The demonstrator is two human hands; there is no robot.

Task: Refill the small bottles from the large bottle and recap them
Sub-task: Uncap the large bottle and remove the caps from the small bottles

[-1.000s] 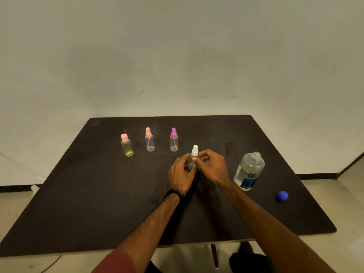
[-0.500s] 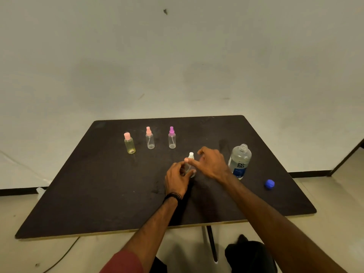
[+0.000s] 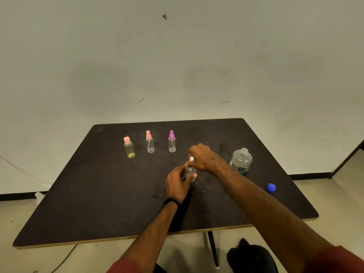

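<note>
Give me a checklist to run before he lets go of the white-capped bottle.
1. Left hand steadies the small clear bottle: ok.
2. Right hand pinches its white spray cap: ok.
3. Cap fully tightened: cannot tell.
4. Large bottle upright, off to the right of both hands: ok.
5. Large bottle capped: not ok; blue cap lies on the table.
6. Other three small bottles capped, upright: ok.

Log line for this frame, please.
left hand: holds small bottle | right hand: grips its white cap | big bottle: uncapped
</note>
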